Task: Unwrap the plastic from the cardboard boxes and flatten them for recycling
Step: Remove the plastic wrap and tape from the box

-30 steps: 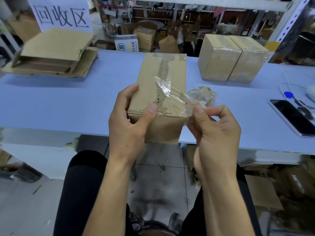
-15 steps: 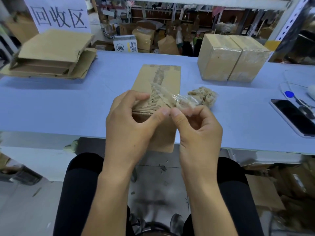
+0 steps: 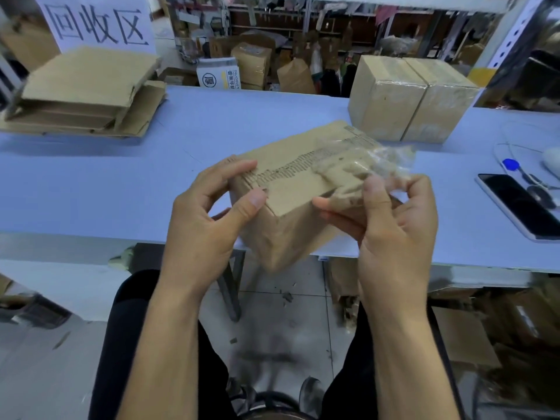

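A small brown cardboard box (image 3: 297, 177) is held above the table's near edge, turned diagonally with one corner pointing down. My left hand (image 3: 209, 225) grips its left end, thumb on top and fingers behind. My right hand (image 3: 391, 231) pinches a strip of clear plastic tape (image 3: 348, 171) that lifts off the box's top toward the right. Torn paper shows where the tape has come away. A crumpled wad of peeled plastic (image 3: 394, 159) lies just behind my right hand.
The blue-white table (image 3: 121, 183) carries flattened cardboard (image 3: 85, 95) at far left under a paper sign, and two wrapped boxes (image 3: 409, 98) at far right. A phone (image 3: 521, 204) and cables lie at the right edge. Shelves with cartons stand behind.
The box has swung from lengthwise to diagonal and tilted toward me. My right hand moved right along the top, pulling more tape loose; my left hand shifted to the box's left end.
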